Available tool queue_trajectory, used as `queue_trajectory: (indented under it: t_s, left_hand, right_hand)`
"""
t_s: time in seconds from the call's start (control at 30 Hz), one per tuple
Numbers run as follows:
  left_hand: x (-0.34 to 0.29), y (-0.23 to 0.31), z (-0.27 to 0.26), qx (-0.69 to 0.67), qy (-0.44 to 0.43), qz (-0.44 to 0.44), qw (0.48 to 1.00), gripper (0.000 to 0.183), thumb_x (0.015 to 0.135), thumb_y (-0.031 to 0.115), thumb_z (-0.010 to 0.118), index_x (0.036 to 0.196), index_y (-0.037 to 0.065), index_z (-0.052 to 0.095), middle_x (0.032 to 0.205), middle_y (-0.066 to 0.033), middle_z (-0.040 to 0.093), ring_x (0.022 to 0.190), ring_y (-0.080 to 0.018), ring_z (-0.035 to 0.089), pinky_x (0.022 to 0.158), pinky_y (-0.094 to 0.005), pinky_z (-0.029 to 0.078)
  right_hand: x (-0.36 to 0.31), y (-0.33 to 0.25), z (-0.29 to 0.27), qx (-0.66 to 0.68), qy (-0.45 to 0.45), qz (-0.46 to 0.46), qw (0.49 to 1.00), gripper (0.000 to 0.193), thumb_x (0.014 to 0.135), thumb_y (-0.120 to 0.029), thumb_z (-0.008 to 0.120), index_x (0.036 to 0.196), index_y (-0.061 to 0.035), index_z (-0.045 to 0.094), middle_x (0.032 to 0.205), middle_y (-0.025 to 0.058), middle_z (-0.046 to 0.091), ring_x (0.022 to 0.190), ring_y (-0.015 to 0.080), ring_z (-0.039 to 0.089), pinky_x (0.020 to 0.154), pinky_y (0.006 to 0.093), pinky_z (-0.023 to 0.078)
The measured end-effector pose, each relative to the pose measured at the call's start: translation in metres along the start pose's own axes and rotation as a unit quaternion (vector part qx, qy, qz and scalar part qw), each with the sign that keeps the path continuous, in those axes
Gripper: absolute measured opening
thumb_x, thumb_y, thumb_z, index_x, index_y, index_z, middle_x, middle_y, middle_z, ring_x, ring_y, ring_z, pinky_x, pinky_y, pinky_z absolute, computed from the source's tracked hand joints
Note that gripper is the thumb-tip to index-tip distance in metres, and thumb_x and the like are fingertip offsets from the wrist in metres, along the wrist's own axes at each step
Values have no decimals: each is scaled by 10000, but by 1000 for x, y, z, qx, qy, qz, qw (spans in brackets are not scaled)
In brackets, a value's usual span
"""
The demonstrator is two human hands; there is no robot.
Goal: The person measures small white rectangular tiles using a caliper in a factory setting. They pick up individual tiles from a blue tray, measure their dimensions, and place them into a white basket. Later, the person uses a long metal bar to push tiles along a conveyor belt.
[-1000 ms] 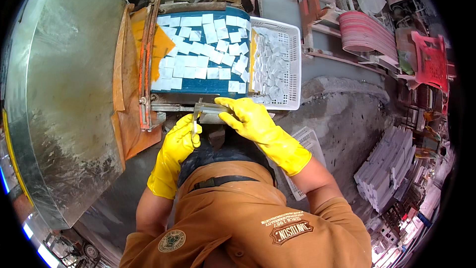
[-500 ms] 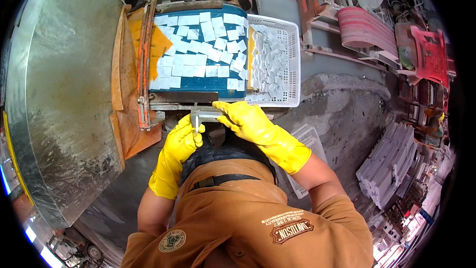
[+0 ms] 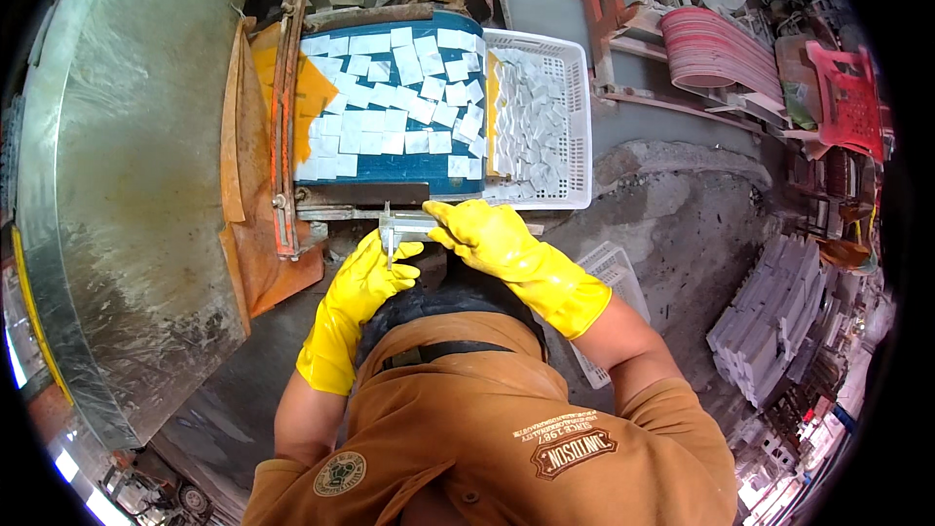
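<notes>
Belt (image 3: 390,170) with white tiles (image 3: 372,122) ends at a white basket (image 3: 582,136); a metal casing (image 3: 146,166) stands left. At the belt's near side my right hand (image 3: 487,239) grips a caliper (image 3: 414,227); whether my curled left hand (image 3: 370,281) holds anything, I cannot tell.

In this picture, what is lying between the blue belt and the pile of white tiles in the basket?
A narrow yellow strip lies between the blue belt and the white tiles in the basket, seen in the head view.
</notes>
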State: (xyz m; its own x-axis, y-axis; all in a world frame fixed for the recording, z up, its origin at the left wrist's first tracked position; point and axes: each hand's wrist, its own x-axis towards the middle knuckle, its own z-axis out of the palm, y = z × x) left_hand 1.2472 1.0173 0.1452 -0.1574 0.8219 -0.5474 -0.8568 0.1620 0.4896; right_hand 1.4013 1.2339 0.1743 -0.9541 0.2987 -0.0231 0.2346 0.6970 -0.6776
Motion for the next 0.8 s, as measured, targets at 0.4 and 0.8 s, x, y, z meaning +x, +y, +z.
queue_trajectory:
  t_s: [0.4, 0.8]
  left_hand:
    - [-3, 13, 18, 103, 7, -41, 994, 593, 1011, 220, 672, 1515, 59, 404, 1374, -174, 607, 1128, -241, 685, 949, -353, 575]
    - [1, 12, 12, 106, 0, -44, 993, 533, 1051, 195, 595, 1521, 53, 387, 1390, -225, 601, 1171, -315, 679, 987, -403, 568]
  right_hand:
    - [1, 0, 0, 3, -35, 21, 999, 426, 999, -386, 614, 1352, -150, 636, 999, 193, 709, 911, 398, 690, 776, 493, 559]
    - [1, 1, 2, -3, -49, 33, 998, 430, 1006, -390, 600, 1357, -144, 637, 1039, 195, 713, 924, 392, 693, 787, 485, 561]
